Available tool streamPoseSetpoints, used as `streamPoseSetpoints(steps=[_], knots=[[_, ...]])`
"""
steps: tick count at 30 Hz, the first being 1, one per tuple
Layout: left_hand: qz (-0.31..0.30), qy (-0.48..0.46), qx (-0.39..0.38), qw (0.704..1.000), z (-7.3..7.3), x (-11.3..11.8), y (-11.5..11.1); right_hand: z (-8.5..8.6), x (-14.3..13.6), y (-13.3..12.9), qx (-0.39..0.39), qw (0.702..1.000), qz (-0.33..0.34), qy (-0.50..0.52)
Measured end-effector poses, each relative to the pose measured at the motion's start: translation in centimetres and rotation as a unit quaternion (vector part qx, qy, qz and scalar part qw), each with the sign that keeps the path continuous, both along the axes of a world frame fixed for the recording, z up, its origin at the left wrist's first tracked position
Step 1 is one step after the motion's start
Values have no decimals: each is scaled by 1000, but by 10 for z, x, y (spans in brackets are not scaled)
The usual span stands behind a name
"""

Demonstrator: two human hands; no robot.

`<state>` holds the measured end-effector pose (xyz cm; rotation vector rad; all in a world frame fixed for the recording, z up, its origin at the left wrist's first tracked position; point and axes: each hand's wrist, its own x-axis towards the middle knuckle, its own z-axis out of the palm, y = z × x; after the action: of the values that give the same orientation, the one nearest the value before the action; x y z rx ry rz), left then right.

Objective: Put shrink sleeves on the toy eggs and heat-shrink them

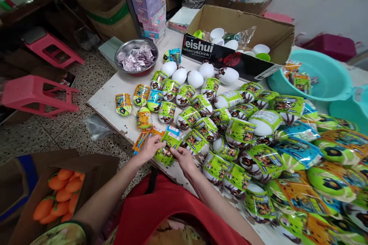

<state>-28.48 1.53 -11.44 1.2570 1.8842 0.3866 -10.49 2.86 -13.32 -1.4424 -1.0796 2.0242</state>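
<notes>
At the near edge of the table, my left hand [151,147] pinches the left side of a flat green printed wrapper [166,148]. My right hand [184,158] has its fingers closed on the wrapper's right side. Orange wrappers [143,138] lie under and beside my left hand, with a blue-edged one [174,131] just beyond the green one. Several white plastic eggs with brown claw prints, some bare [195,79] and some in green sleeves [196,141], stand on the table ahead and to the right. Whether the green wrapper is one layer or a stack, I cannot tell.
A steel bowl [136,56] of small sachets stands at the back left. Behind the eggs is a cardboard box [244,61] of egg halves. A turquoise basin [330,72] is at the right. Orange eggs [61,195] fill a floor box; pink stools [37,92] stand left.
</notes>
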Motion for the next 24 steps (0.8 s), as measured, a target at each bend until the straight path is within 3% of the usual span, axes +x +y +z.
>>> streamPoseSetpoints(steps=[6,12,15,17,19,21,24], knots=[[37,-25,43,998,19,16,13,15,-7,22,54,996,-46,-47],[85,-54,102,990,36,10,38,35,8,54,144,980,-61,-124],[94,-181,97,974,51,14,56,48,22,75,206,961,-42,-177],[119,-357,69,924,59,23,70,57,33,92,253,940,-18,-230],[192,-488,39,850,64,32,85,63,45,117,285,924,12,-253],[302,-511,34,804,64,39,101,66,59,156,307,921,6,-242],[413,-501,64,758,60,42,119,63,84,245,318,908,-113,-248]])
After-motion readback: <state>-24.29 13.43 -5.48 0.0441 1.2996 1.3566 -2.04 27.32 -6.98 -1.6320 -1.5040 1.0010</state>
